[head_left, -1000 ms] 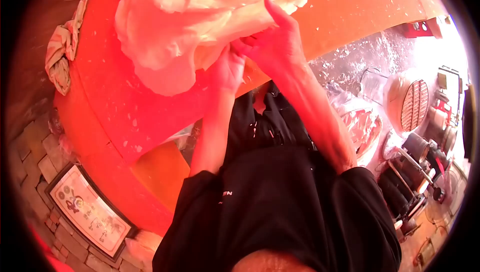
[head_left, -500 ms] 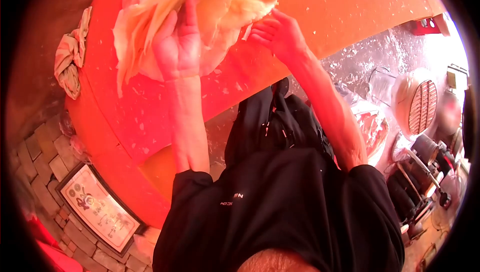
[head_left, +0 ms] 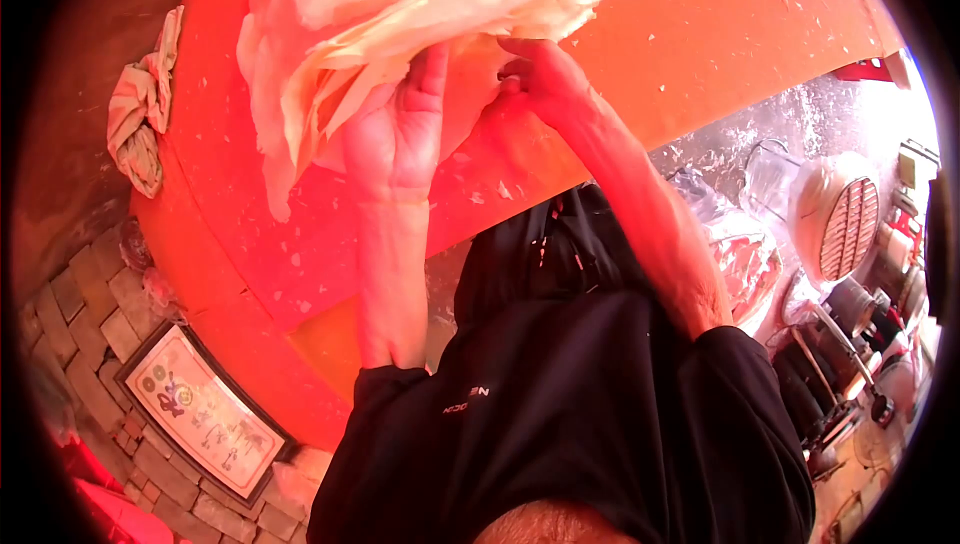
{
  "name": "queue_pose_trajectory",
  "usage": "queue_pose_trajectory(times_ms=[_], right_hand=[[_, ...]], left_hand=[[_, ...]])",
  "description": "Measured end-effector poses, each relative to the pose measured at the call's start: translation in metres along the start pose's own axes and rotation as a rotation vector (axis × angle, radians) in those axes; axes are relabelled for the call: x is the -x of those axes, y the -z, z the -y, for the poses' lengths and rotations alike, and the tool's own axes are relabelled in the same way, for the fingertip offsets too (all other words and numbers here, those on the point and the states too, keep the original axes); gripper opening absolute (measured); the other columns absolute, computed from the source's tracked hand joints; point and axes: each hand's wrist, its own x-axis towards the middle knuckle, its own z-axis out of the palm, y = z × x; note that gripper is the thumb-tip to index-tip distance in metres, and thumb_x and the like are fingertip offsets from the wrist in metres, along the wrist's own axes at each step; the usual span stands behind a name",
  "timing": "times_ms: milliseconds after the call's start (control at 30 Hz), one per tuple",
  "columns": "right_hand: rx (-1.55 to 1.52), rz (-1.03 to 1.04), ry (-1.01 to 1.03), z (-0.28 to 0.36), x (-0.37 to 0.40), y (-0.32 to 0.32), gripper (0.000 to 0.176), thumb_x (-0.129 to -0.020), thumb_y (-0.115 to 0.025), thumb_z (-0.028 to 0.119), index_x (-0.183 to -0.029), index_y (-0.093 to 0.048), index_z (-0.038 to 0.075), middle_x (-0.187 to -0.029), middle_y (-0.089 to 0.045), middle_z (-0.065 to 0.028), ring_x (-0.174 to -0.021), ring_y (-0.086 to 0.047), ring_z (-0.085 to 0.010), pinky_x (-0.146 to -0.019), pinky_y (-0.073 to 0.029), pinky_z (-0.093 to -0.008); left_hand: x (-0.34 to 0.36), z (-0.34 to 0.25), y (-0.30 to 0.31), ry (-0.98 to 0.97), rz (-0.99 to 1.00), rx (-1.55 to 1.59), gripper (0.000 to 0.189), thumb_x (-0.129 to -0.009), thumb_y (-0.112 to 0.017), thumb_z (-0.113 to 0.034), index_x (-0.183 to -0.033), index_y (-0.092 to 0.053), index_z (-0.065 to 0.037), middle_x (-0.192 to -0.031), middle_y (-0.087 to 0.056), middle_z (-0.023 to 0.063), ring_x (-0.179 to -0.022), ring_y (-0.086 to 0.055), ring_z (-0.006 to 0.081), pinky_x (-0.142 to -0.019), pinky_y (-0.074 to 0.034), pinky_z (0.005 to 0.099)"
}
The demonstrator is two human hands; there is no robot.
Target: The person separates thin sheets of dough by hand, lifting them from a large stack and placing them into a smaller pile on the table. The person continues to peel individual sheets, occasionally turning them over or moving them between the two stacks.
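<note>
Two hands up over the table, and one pile between them. The pile of thin pale sheets [head_left: 430, 4] hangs above the far side of the orange table [head_left: 720, 34], lifted off it and drooping down its left edge in loose, ragged layers, too many to count. The left hand [head_left: 395, 139] is spread flat and open, palm pressed up against the underside of the pile, with its fingertips lost among the folds. The right hand [head_left: 540, 79] sits just beside it, fingers curled in tight on the pile's lower edge. The two hands are almost touching.

One table, then, round-edged and speckled all over with pale flakes [head_left: 500, 189], far too many to number. One crumpled striped cloth [head_left: 140, 104] is slumped over the table's left rim, well clear of the hands. Below the table on that side is brick paving, and one framed picture [head_left: 205, 409] lies flat on it. Off the table's right end there is a single round wire grille [head_left: 850, 224], with a clear plastic bag [head_left: 745, 259] of something reddish close by and dark kit crowded below that, too small to name.

The person's black top [head_left: 560, 414] fills the foreground and blocks the table's near edge.
</note>
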Motion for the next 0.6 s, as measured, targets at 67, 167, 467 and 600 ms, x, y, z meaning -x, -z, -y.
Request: queue_pose_trajectory(times_ms=[67, 167, 467, 600], right_hand=[[0.111, 0.017, 0.089, 0.003, 0.008, -0.004, 0.041, -0.089, -0.065, 0.035, -0.114, -0.051, 0.007, -0.098, -0.053, -0.0075, -0.072, -0.052, -0.0183, -0.062, -0.042, -0.0313], [0.064, 0.132, 0.211, -0.004, 0.001, -0.005, 0.036, -0.092, -0.061, 0.035, -0.116, -0.051, 0.010, -0.103, -0.053, -0.0048, -0.076, -0.051, -0.0164, -0.065, -0.042, -0.0308], [-0.551, 0.546, 0.371, -0.003, -0.010, -0.031, 0.031, -0.095, -0.057, 0.022, -0.122, -0.052, 0.008, -0.119, -0.057, -0.0076, -0.104, -0.057, -0.0210, -0.084, -0.051, -0.0370], [-0.539, 0.527, 0.379, 0.013, -0.007, -0.057, 0.026, -0.091, -0.060, 0.014, -0.115, -0.057, 0.005, -0.112, -0.062, -0.0099, -0.100, -0.060, -0.0214, -0.085, -0.053, -0.0381]], left_hand=[[0.003, -0.001, 0.005, 0.042, -0.013, 0.057, 0.044, -0.089, -0.056, 0.007, -0.132, -0.047, 0.000, -0.137, -0.049, 0.0156, -0.129, -0.046, 0.0323, -0.110, -0.040, 0.0488], [0.005, -0.001, 0.008, 0.080, -0.051, 0.096, 0.043, -0.091, -0.056, 0.003, -0.132, -0.046, 0.001, -0.138, -0.049, 0.0167, -0.129, -0.046, 0.0327, -0.110, -0.040, 0.0498], [0.022, -0.001, 0.007, 0.075, -0.133, 0.025, 0.035, -0.098, -0.051, -0.010, -0.131, -0.046, 0.002, -0.134, -0.052, 0.0184, -0.124, -0.051, 0.0332, -0.106, -0.045, 0.0491], [0.049, 0.014, 0.032, 0.431, -0.014, -0.318, 0.027, -0.099, -0.047, -0.012, -0.123, -0.051, 0.001, -0.119, -0.059, 0.0175, -0.107, -0.060, 0.0269, -0.091, -0.054, 0.0441]])
